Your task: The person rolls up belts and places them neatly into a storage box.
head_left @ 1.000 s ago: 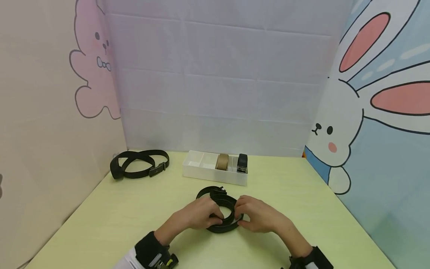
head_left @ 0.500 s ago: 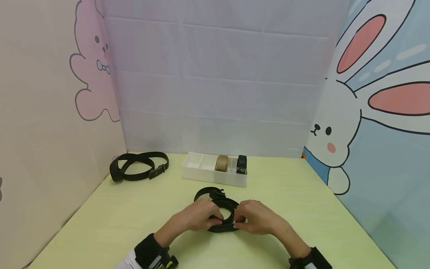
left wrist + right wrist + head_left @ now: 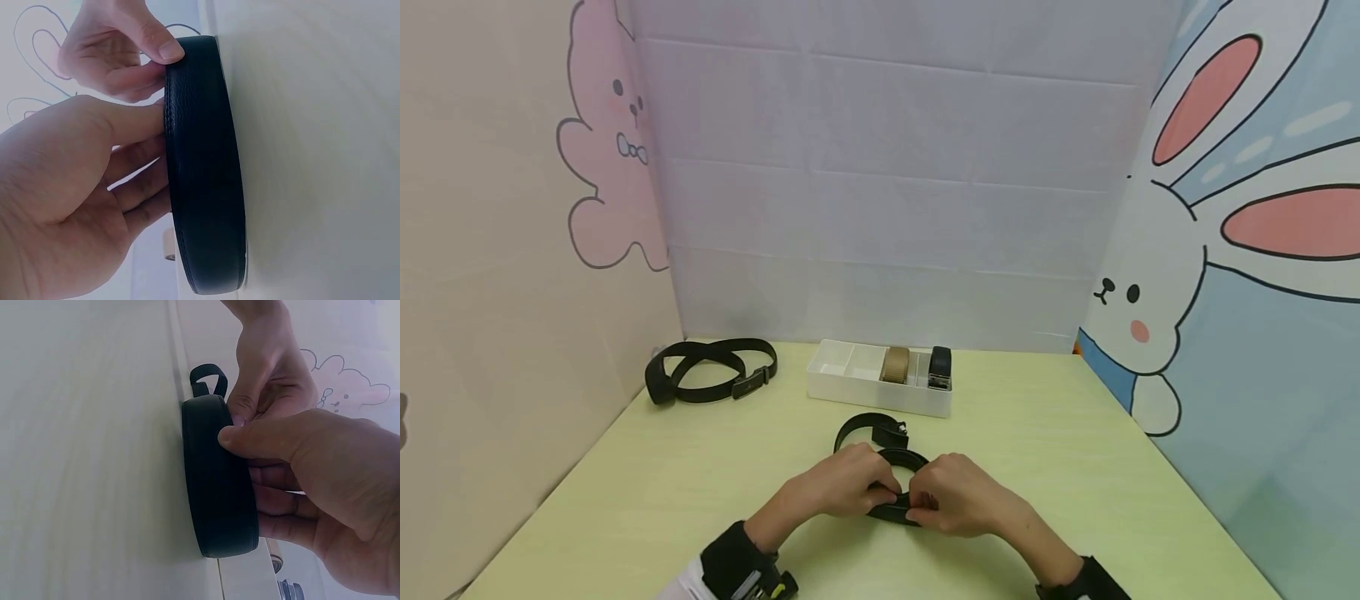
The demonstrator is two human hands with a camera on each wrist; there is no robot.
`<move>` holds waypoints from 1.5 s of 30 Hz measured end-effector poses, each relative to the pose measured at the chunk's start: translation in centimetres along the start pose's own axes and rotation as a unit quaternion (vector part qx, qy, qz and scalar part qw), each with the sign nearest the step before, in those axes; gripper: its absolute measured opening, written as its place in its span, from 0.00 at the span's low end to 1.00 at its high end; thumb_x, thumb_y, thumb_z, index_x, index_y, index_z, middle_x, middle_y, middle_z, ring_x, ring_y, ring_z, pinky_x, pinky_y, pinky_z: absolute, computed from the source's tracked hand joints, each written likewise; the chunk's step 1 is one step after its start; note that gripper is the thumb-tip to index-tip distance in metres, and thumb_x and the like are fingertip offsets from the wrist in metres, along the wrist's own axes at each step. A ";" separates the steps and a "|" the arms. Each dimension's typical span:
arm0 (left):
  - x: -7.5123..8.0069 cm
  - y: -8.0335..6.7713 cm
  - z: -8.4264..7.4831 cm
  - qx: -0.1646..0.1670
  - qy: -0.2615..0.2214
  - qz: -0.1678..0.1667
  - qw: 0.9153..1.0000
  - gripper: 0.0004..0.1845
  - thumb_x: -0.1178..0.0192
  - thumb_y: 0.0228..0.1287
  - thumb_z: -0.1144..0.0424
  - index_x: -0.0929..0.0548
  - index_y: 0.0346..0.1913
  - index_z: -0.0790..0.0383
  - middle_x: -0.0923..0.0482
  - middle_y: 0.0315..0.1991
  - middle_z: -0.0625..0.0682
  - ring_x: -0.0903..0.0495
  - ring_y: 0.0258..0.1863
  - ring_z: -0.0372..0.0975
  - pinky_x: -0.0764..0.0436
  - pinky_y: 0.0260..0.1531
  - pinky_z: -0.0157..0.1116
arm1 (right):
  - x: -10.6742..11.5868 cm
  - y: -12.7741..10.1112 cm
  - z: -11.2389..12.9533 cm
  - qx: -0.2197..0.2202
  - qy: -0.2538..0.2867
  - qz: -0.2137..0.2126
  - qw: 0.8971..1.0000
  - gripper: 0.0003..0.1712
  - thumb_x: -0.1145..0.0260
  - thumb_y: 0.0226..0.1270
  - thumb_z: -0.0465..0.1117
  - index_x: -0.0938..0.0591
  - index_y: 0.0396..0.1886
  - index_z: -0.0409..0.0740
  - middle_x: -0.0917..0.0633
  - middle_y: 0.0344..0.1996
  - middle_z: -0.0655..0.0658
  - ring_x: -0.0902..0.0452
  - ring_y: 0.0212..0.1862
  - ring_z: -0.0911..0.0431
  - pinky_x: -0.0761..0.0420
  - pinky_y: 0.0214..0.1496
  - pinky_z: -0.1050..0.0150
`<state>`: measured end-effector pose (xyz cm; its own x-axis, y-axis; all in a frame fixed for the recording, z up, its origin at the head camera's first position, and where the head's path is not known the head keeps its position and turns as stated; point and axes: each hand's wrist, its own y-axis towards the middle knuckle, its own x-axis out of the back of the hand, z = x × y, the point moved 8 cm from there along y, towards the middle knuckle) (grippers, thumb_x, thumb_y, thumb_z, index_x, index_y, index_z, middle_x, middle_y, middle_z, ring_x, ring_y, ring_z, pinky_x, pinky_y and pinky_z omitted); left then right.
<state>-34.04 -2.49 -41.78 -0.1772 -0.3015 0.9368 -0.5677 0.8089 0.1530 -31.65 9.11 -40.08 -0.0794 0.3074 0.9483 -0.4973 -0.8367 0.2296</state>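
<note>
Where both hands [image 3: 887,492] grip it, the black belt [image 3: 895,467] is partly hidden.

White tray [image 3: 842,397], 2 rolled belts [image 3: 896,364]

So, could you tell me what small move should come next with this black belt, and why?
Probably keep winding: the left hand and right hand pinch the black belt into a coil, but its buckle end lies loose behind it, unrolled.

Black belt [image 3: 880,442] on pale yellow-green table [image 3: 1075,483]; white tray [image 3: 850,392] with tan roll [image 3: 895,364].
</note>
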 end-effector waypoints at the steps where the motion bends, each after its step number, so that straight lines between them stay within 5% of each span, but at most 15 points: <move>1: 0.0 0.0 0.0 0.000 -0.002 0.001 1.000 0.11 0.28 0.77 0.66 0.05 0.34 0.50 0.18 0.25 0.37 0.37 0.25 0.23 0.36 0.31 0.20 | 0.0 0.0 -0.1 -0.001 0.001 0.000 1.000 0.13 0.19 0.74 0.42 0.12 0.28 0.56 0.15 0.22 0.63 0.32 0.26 0.80 0.30 0.32 0.81; 14: -0.2 0.0 -0.2 0.005 0.002 0.001 1.000 0.09 0.27 0.78 0.65 0.04 0.36 0.50 0.14 0.27 0.37 0.35 0.25 0.22 0.34 0.32 0.20 | -0.1 -0.2 -0.4 -0.017 0.035 0.021 0.999 0.09 0.20 0.75 0.40 0.10 0.31 0.54 0.14 0.24 0.62 0.30 0.27 0.79 0.28 0.33 0.81; 21: 0.0 -0.1 -0.2 0.014 0.000 0.004 1.000 0.07 0.27 0.78 0.65 0.02 0.40 0.50 0.08 0.32 0.38 0.33 0.25 0.21 0.33 0.33 0.20 | 0.6 -0.1 -0.1 0.010 0.018 -0.046 0.999 0.06 0.22 0.74 0.35 0.09 0.36 0.50 0.14 0.30 0.57 0.24 0.31 0.69 0.25 0.37 0.78; 27: -0.1 -0.1 -0.2 0.013 -0.003 0.008 1.000 0.06 0.27 0.78 0.64 0.01 0.42 0.52 0.05 0.36 0.40 0.31 0.27 0.21 0.32 0.34 0.20 | 0.8 -0.3 -0.4 -0.008 -0.034 -0.089 0.995 0.05 0.19 0.72 0.37 0.09 0.38 0.50 0.11 0.38 0.53 0.18 0.41 0.61 0.17 0.44 0.71; 37: -0.3 -0.2 -0.3 0.001 0.001 0.004 1.000 0.07 0.27 0.78 0.65 0.02 0.40 0.51 0.07 0.34 0.39 0.33 0.26 0.21 0.33 0.33 0.19 | 0.1 -0.1 -0.3 0.013 -0.010 -0.071 0.997 0.03 0.19 0.74 0.37 0.06 0.39 0.49 0.11 0.40 0.52 0.17 0.43 0.60 0.17 0.48 0.71; 45: 0.0 -0.1 -0.5 -0.014 0.009 -0.008 1.000 0.07 0.28 0.78 0.65 0.03 0.40 0.52 0.06 0.35 0.40 0.31 0.29 0.21 0.30 0.37 0.19 | 0.1 0.2 -0.5 -0.011 0.003 -0.048 0.999 0.04 0.19 0.72 0.34 0.05 0.41 0.47 0.09 0.38 0.51 0.15 0.43 0.60 0.16 0.47 0.71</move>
<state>-33.60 -2.28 -41.65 -0.1530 -0.3058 0.9397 -0.5472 0.8180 0.1771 -32.16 9.20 -40.04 -0.0362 0.3881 0.9209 -0.5216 -0.7934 0.3139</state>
